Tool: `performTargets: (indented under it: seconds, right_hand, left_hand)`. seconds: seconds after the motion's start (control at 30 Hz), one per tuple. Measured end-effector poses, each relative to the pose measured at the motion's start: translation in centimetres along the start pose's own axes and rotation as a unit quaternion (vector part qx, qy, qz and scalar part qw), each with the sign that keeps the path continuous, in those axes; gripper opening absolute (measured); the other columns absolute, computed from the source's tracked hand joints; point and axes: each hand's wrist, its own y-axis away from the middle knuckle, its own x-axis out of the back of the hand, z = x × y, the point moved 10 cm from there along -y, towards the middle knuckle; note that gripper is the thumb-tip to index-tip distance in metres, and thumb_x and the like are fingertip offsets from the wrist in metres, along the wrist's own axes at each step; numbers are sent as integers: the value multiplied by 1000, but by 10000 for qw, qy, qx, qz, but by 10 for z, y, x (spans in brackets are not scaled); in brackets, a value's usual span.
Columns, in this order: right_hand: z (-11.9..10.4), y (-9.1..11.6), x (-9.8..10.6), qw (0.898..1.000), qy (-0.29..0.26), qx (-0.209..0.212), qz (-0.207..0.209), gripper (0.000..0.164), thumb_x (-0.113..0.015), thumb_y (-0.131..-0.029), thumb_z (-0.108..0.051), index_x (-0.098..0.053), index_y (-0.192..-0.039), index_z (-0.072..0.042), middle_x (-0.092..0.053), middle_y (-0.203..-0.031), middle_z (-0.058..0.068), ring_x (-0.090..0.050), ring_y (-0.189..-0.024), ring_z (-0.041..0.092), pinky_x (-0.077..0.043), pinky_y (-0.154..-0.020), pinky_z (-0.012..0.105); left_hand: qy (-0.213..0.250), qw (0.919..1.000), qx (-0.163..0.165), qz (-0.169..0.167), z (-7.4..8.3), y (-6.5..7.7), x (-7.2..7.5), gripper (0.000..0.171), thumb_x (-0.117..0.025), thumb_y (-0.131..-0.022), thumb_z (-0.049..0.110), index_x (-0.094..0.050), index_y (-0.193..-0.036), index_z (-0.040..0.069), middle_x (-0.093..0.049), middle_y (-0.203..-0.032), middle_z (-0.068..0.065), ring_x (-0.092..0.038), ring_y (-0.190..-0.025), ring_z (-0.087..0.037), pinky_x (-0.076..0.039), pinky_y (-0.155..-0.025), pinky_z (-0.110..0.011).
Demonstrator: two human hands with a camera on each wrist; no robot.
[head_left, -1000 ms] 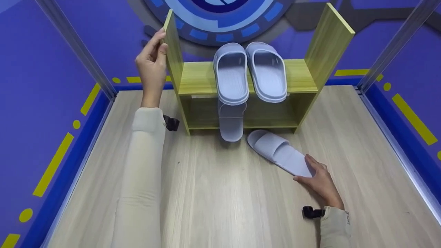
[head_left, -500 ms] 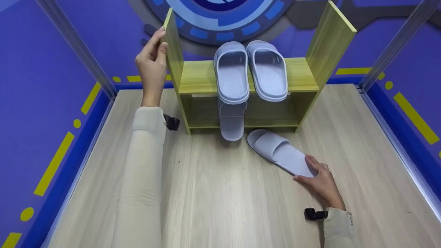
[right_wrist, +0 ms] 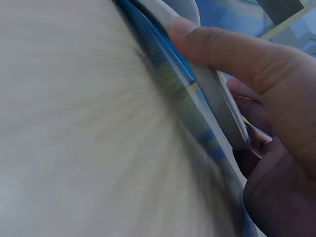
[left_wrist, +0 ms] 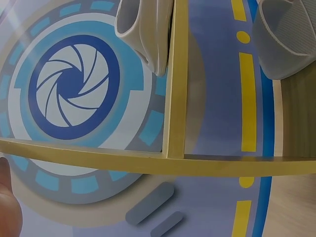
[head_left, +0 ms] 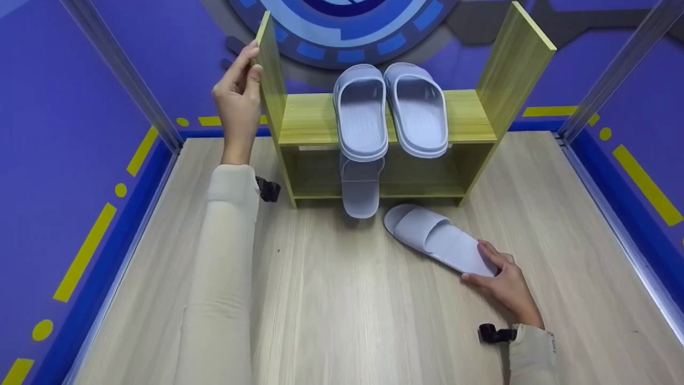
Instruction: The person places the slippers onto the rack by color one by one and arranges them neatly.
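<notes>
My right hand [head_left: 510, 286] grips the heel end of a pale grey-lilac slide sandal [head_left: 454, 248], thumb along one side edge and fingers along the other. Its toe points to the rack's foot; in the right wrist view a gap shows between the sole [right_wrist: 219, 106] and the floor. My left hand [head_left: 239, 101] holds the upper left side panel of a wooden shoe rack [head_left: 310, 120], fingertips at its front edge. On the upper shelf sit two matching clogs [head_left: 362, 125], side by side. Another slide sandal [head_left: 360, 200] sticks out from the lower shelf, its front part hidden.
The rack's right side panel [head_left: 513, 75] rises to the right of the clogs. Pale wood-look floor [head_left: 342, 310] spreads in front of the rack. Blue and purple printed walls [head_left: 80, 107] with metal corner posts [head_left: 614, 69] enclose the space.
The right hand has shifted slightly right, and the heel of the sandal it grips has gone with it. The left hand keeps its hold on the rack.
</notes>
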Motion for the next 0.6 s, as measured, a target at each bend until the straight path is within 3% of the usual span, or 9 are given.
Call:
performTargets:
  seconds: [0.07, 0.27, 0.4, 0.5, 0.6]
  right_hand:
    - [0, 0, 1, 9999, -100, -18, -32, 96, -85, -68, -41, -38, -148, -13, -34, -156, 5, -31, -137, 27, -15, -90, -8]
    - [-2, 1, 3, 9997, -190, -19, -118, 96, -85, -69, -41, -37, -148, -15, -31, -157, 6, -28, -139, 26, -16, -92, -7]
    - [-4, 2, 6, 9998, -164, 58, -49, 93, -85, -69, -39, -41, -147, -14, -33, -156, 5, -30, -132, 8, -16, -92, -6]
    - [-6, 3, 7, 9997, -141, 175, 15, 91, -85, -69, -37, -42, -146, -13, -34, -155, 7, -28, -122, -11, -16, -92, -6]
    - [-9, 3, 8, 9994, -215, 258, 30, 90, -86, -69, -34, -42, -145, -11, -35, -155, 8, -25, -117, -21, -17, -92, -7]
  left_hand:
    - [-13, 10000, -27, 9, 1, 0, 0, 31, -59, -93, 9, -65, -121, 0, -61, -132, -11, -61, -117, -14, -49, -98, -29]
    - [-93, 9999, -84, 65, 0, 0, 2, 32, -58, -93, 9, -64, -123, -1, -61, -131, -11, -60, -118, -14, -49, -99, -29]
    - [-83, 10000, -21, 45, 1, 1, 1, 32, -57, -94, 8, -63, -124, -2, -60, -133, -13, -60, -119, -15, -48, -99, -29]
    - [-68, 10000, 13, 17, 9, 4, -1, 32, -57, -94, 6, -63, -124, -3, -58, -134, -15, -59, -120, -15, -48, -99, -30]
    - [-53, 10000, 56, -11, 18, 6, -3, 31, -57, -94, 6, -63, -123, -3, -58, -134, -15, -60, -119, -15, -48, -99, -30]
